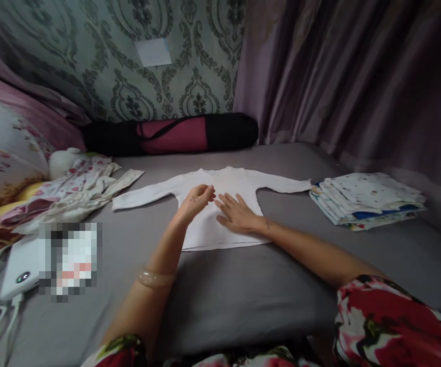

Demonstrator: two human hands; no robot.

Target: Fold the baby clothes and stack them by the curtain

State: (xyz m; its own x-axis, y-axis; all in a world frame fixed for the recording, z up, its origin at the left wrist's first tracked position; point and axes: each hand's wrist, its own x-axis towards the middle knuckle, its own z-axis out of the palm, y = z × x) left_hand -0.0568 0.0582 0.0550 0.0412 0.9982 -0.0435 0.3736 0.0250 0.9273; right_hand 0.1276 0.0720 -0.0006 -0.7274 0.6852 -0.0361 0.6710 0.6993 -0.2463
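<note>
A small white long-sleeved shirt [220,181] lies spread out flat on the grey bed sheet, its sleeves stretched to both sides and its neckline at the far end. My right hand [239,214] rests on the body of the shirt, palm down, with its fingers spread. Just to its left, my left hand [197,200] is over the middle of the shirt with its fingers curled in, and nothing shows in them. I cannot tell whether the left hand touches the cloth.
On the right stands a stack of folded printed clothes [369,196], touching the right cuff. Crumpled clothes [79,188] and a white device with cables [24,267] lie on the left. A long black and maroon bag [174,135] lies along the wall. Purple curtains [304,76] hang at the right.
</note>
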